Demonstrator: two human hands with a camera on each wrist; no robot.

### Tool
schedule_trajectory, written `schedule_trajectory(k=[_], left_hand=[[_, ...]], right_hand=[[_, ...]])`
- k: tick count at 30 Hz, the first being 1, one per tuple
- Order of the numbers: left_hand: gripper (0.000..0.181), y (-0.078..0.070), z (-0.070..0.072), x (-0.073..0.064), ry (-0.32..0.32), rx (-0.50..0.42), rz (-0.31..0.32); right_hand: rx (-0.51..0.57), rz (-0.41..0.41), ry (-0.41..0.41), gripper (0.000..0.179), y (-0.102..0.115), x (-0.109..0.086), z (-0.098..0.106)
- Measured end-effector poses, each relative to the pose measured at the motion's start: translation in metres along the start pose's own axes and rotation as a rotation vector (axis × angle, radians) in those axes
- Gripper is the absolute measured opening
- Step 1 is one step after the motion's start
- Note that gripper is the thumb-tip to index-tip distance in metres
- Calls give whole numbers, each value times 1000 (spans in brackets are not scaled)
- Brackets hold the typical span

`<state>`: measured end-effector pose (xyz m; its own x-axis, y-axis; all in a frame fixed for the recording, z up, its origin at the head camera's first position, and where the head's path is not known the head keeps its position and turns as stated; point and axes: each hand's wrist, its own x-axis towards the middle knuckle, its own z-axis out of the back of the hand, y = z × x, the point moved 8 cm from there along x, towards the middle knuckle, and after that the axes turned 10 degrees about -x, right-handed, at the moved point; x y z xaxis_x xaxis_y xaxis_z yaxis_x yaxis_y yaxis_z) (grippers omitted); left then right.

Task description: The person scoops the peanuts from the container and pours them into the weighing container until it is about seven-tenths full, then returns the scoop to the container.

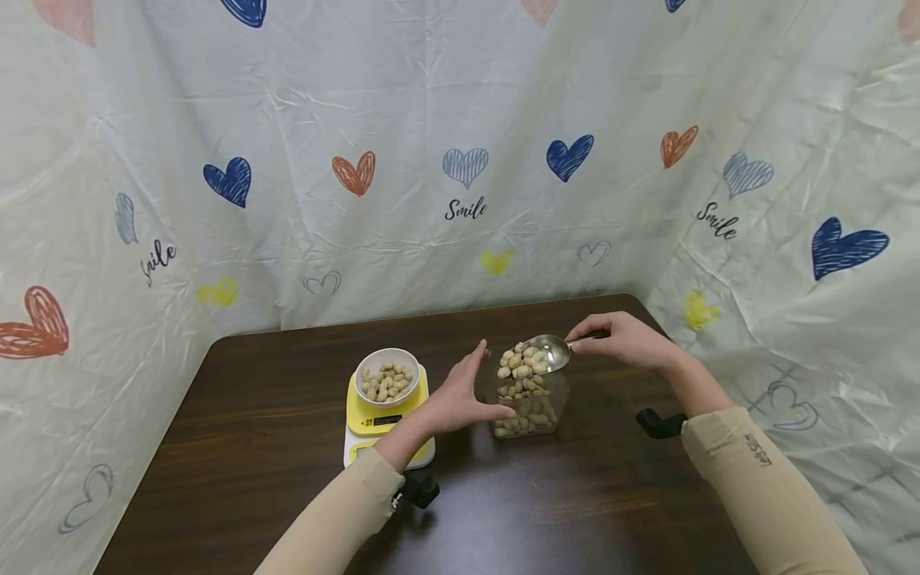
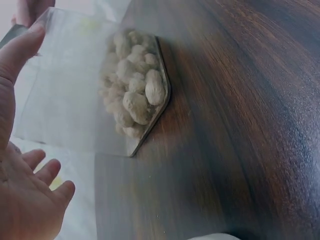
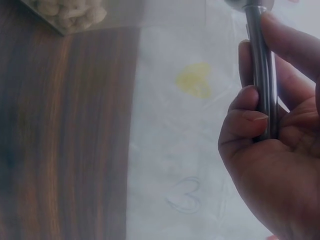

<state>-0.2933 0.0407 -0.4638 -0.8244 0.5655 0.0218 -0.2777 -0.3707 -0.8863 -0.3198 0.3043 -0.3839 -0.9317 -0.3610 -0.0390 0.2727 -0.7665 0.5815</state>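
Observation:
A clear square container (image 1: 562,397) holds unshelled peanuts (image 2: 134,85) on the table. My right hand (image 1: 627,341) grips the dark handle (image 3: 263,75) of a metal scoop (image 1: 555,351). The scoop's bowl is at the container's top, with bright peanuts (image 1: 519,363) at its front end; I cannot tell how many lie in the bowl. At the container's left side is my left hand (image 1: 460,397), thumb and fingers spread apart. Whether its thumb touches the clear wall (image 2: 65,90) is unclear.
Left of the container, a white bowl (image 1: 363,361) of peanuts sits on a yellow and white kitchen scale (image 1: 357,411). My left forearm partly covers the scale. A curtain (image 1: 402,255) with printed hearts hangs behind the dark wooden table (image 1: 273,447) and along its sides.

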Motion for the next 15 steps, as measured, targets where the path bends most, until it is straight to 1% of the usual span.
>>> schedule_trajectory(k=[3, 7, 11, 15], left_hand=[[127, 2, 2, -5, 2, 2, 11], [124, -4, 12, -13, -20, 18, -19], [118, -13, 27, -23, -53, 15, -80], [113, -17, 48, -38, -78, 12, -120]], right_hand=[[17, 2, -13, 26, 3, -1, 3], [20, 19, -32, 26, 9, -3, 6], [8, 33, -60, 25, 13, -4, 8], [-1, 39, -81, 26, 18, -3, 8]])
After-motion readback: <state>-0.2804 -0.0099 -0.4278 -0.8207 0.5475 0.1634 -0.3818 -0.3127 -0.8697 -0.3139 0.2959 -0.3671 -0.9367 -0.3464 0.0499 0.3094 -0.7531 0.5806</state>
